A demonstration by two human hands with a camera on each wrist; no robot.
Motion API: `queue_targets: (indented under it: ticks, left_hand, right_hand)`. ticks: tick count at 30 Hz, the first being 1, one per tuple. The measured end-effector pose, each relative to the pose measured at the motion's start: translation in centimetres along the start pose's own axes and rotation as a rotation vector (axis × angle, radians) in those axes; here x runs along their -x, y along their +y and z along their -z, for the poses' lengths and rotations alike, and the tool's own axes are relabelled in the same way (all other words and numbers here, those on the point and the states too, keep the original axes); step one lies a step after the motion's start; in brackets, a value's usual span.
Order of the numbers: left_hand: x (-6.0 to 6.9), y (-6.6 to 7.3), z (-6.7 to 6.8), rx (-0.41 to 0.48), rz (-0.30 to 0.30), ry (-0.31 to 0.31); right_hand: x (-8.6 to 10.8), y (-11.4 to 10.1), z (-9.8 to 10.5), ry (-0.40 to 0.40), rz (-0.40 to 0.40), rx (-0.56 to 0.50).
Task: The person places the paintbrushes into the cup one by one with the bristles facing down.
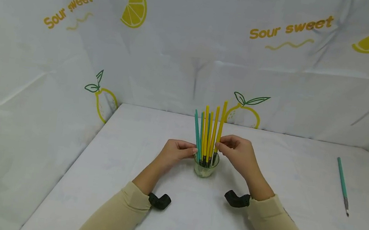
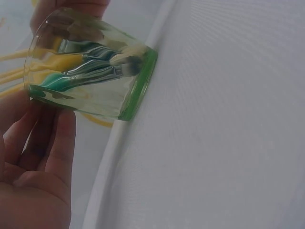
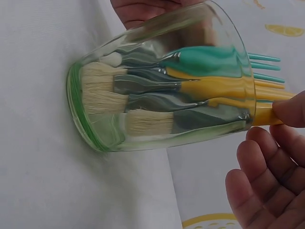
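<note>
Near the middle of the table stands a clear greenish glass (image 1: 203,172) with several yellow and teal paintbrushes in it, bristles down. My left hand (image 1: 173,153) holds the glass's rim from the left, thumb and fingers at its edge. Between thumb and forefinger, my right hand (image 1: 240,154) pinches a yellow paintbrush (image 1: 221,121) on the right side. In the right wrist view, its pale bristles (image 3: 148,122) are inside the glass, above the base. The other brushes' bristles (image 3: 97,86) sit lower, close to the bottom.
A teal paintbrush (image 1: 342,180) lies apart on the white table (image 1: 296,220) at the right. Behind the table hangs a white cloth (image 1: 194,35) with lemon prints. Black curved pieces (image 1: 160,201) stick out at both wrists.
</note>
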State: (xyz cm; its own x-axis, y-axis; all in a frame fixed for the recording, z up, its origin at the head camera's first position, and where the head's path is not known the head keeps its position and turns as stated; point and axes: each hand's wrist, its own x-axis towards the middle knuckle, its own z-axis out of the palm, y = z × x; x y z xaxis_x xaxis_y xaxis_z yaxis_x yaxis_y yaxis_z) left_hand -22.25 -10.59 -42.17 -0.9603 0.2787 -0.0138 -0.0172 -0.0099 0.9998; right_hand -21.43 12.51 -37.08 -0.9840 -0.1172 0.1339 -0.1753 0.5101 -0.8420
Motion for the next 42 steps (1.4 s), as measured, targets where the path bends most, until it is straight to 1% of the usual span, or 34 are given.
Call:
queue_targets:
  ticks: [6,9,13,27,42]
  left_hand:
    - [0.09,0.01,-0.09,-0.023,-0.008,0.007]
    - [0.11,0.06,-0.09,-0.02,-0.01,0.005]
    - [0.06,0.04,-0.04,-0.016,-0.013,0.002]
    - [0.16,0.23,-0.07,-0.001,-0.005,-0.002]
    - [0.42,0.41,-0.18,0.001,-0.026,-0.004]
  right_hand:
    - [-0.15,0.42,-0.31,-0.053,-0.017,0.026]
    - [-0.25,0.68,-0.42,-0.081,-0.024,0.04]
    - [-0.27,0.79,-0.48,-0.1,-0.029,0.052]
    - [-0.18,0.67,-0.44,-0.131,-0.05,0.049]
    - [-0.09,0.89,-0.49,-0.148,-0.064,0.03]
